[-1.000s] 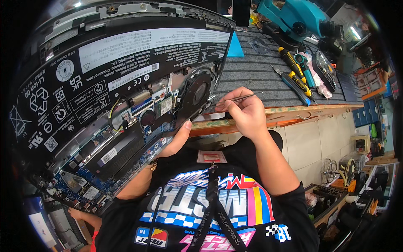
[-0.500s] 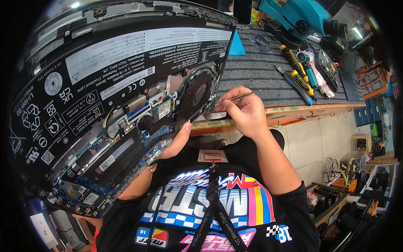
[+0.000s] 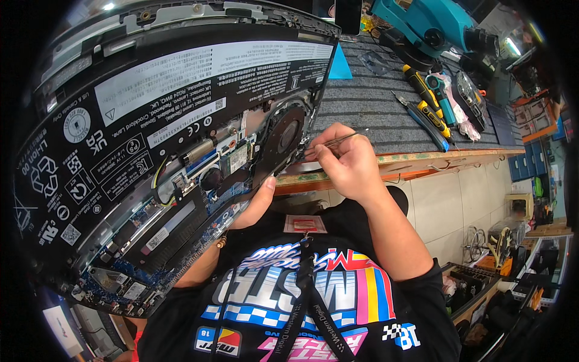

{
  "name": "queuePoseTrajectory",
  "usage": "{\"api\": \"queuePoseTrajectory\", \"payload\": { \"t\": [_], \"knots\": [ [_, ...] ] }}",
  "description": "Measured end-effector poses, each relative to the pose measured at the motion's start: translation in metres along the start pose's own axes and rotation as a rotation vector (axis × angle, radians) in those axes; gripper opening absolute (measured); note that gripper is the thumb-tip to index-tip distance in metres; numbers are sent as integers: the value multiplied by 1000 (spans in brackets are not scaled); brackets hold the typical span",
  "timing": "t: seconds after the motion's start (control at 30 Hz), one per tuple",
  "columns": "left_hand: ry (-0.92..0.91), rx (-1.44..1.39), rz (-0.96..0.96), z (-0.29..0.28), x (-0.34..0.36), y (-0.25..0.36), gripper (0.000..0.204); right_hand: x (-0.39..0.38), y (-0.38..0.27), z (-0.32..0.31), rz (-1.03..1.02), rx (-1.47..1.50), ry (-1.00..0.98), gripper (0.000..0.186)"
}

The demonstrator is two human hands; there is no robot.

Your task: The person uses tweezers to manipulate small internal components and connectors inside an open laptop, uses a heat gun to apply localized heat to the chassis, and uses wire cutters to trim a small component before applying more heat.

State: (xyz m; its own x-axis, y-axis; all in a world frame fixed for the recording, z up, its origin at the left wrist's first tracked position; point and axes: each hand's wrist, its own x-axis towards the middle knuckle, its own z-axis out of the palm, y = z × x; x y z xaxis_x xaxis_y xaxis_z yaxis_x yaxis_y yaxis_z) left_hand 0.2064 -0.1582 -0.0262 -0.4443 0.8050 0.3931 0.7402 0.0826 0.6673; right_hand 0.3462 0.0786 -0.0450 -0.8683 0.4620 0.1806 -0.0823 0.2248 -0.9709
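Note:
An opened laptop [image 3: 199, 199] is held up at a tilt on my left, its inside facing me. It shows a black battery with white labels [image 3: 151, 78], a round cooling fan [image 3: 287, 134] and blue circuit board. My left hand [image 3: 260, 202] grips the lower edge near the fan, thumb in front and the other fingers hidden behind. Beside the fan's right side, my right hand [image 3: 348, 160] pinches thin metal tweezers [image 3: 345, 140]. Their tips reach the laptop's edge there; what they touch is too small to make out.
On the ridged grey mat [image 3: 368, 102] of the workbench lie pliers [image 3: 420, 117], yellow-black tools [image 3: 428, 96] and a teal-handled tool [image 3: 443, 99]. A teal microscope [image 3: 431, 27] stands at the back. The bench's wooden edge [image 3: 422, 160] runs beside my right hand.
The laptop has tilted slightly, its lower left part shifting a little downward. My right hand has moved slightly left with the tweezers, closer to the laptop's edge.

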Motion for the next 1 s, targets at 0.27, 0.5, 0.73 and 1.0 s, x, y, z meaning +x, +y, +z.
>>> {"api": "queuePoseTrajectory", "payload": {
  "t": [0.27,0.5,0.73,1.0],
  "knots": [
    [13,23,21,4,-2,-6,50,-3,15,0,47,259,79,10],
    [-20,46,-2,-3,1,-1,50,-6,15,-2,15,168,111,10],
    [25,20,31,-1,-2,2,48,-6,14,4,-73,-20,112,9],
    [21,-219,-107,4,-1,3,44,-6,7,6,-81,-75,89,7]
  ]
}}
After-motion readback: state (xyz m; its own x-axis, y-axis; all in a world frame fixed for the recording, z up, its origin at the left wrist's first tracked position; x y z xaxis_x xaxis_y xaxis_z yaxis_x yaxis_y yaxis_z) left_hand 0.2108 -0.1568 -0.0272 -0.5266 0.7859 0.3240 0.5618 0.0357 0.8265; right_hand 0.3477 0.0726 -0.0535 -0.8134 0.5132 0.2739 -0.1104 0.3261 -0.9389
